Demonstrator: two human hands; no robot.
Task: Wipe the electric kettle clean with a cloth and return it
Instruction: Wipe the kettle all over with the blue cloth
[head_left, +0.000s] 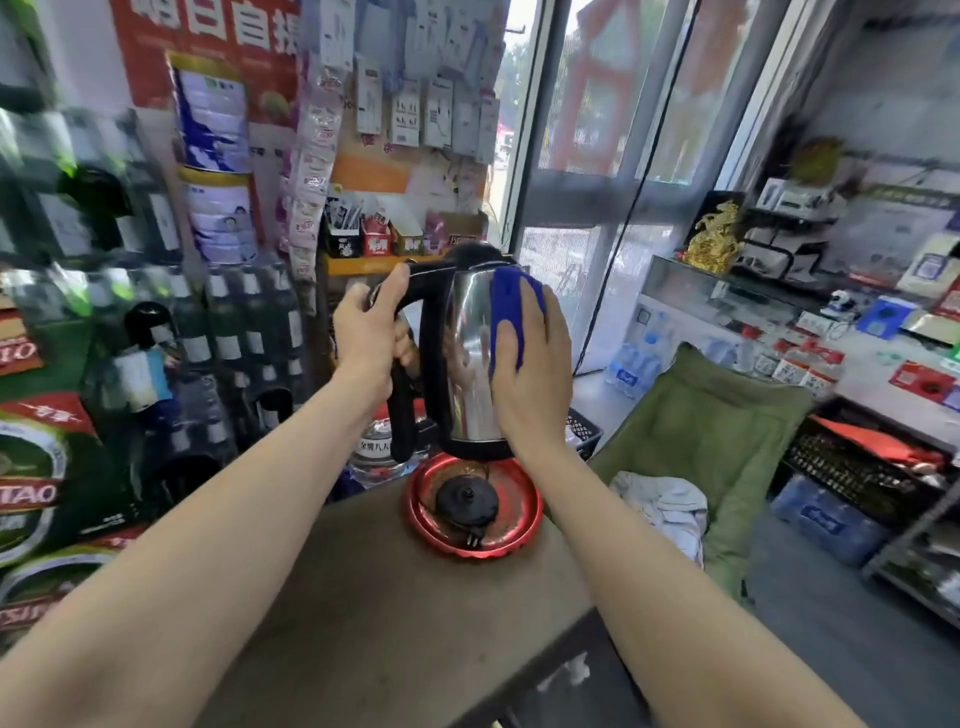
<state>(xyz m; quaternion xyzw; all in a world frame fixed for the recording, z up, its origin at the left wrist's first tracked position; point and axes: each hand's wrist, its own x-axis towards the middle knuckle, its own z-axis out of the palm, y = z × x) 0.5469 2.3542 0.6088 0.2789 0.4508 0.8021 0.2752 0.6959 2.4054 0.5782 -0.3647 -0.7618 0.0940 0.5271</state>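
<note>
A steel electric kettle (467, 358) with a black lid and handle is held upright in the air above the table. My left hand (371, 332) grips its black handle. My right hand (535, 374) presses a blue cloth (511, 306) flat against the kettle's right side. Below the kettle, its black power base (467, 501) with a plug lies in a round red tray (524, 519) on the brown table (363, 597).
Stacked beer crates and bottles (197, 332) fill the left. A green padded chair (717, 431) with a white cloth on it stands to the right of the table. A glass counter (727, 296) and shelves of goods line the far right. A large water bottle (374, 452) stands behind the tray.
</note>
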